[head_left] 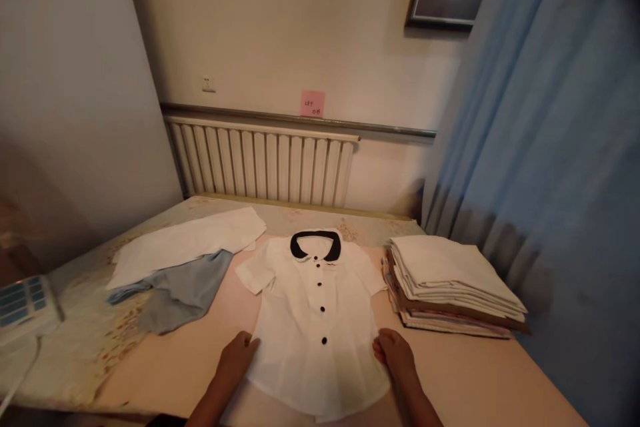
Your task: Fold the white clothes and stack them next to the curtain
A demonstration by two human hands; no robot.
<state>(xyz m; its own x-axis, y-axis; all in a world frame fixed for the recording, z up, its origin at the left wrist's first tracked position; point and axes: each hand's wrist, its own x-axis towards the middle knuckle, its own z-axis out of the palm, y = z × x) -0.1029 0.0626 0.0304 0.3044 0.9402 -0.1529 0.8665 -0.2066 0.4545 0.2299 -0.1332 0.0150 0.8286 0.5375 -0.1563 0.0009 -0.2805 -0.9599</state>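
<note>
A white short-sleeved shirt [300, 320] with a black collar and a row of black buttons lies spread front side up, its collar pointing away from me. My left hand [239, 355] pinches the shirt's left side edge near the hem. On the opposite side, my right hand [393, 353] has its fingers closed on the right side edge at about the same height. The fabric between both hands lies fairly flat, with soft folds toward the hem.
Left of the shirt lie a white cloth [185, 247] and a blue-grey garment [185, 293]. A stack of folded fabrics [450, 273] sits at the right, beside a blue curtain [540, 147]. Behind the table is a radiator [265, 157]. A white device [27, 307] with a cord stands far left.
</note>
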